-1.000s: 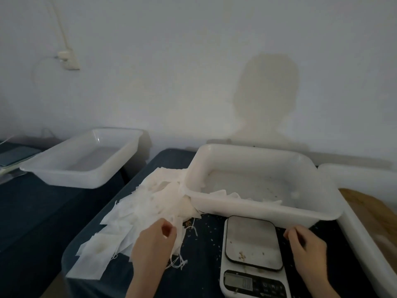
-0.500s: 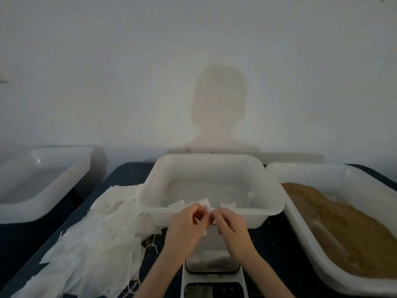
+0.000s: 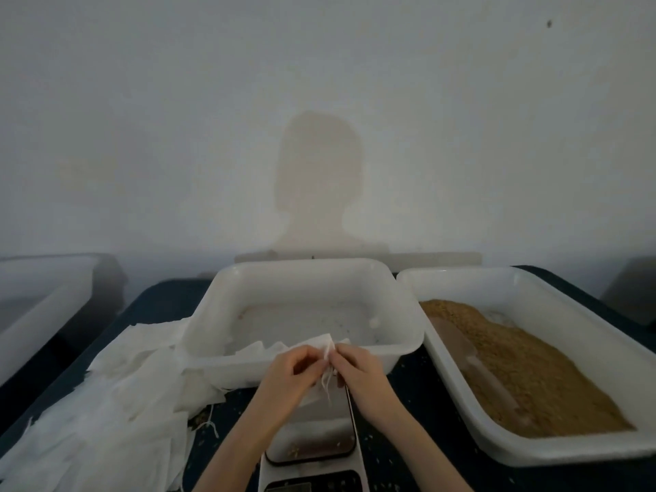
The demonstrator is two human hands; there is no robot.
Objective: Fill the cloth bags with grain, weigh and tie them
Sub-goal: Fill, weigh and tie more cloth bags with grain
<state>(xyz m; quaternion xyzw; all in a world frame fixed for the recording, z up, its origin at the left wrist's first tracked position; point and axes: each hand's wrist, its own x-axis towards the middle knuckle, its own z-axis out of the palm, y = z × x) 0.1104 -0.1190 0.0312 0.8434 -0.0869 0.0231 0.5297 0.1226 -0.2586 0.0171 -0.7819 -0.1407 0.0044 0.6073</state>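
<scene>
White cloth, thin and limp, is pinched between both hands above the scale: one small cloth bag (image 3: 324, 348) is held by its top edge, the left hand (image 3: 291, 376) gripping it from the left with thumb and curled fingers, the right hand (image 3: 362, 372) pinching the same edge from the right. Loose drawstrings (image 3: 327, 381) are seen hanging from the bag between the two hands. The bag is held in front of the near wall of the middle white plastic tub (image 3: 305, 278), over the platform of a digital kitchen scale (image 3: 316, 445); a few grains are scattered on that platform. More flat bags are draped inside the middle tub along its near edge. A heap of empty cloth bags (image 3: 117, 403) is spread over the dark blue table (image 3: 419, 392) to the left, partly tucked under the tub's left corner. To the right, just beside the middle tub, a second white tub (image 3: 532, 278) is filled with brown grain (image 3: 525, 363). A third white tub (image 3: 42, 296) is noted at far left, apart from the others. The person's shadow (image 3: 316, 179) is cast on the pale wall behind.
</scene>
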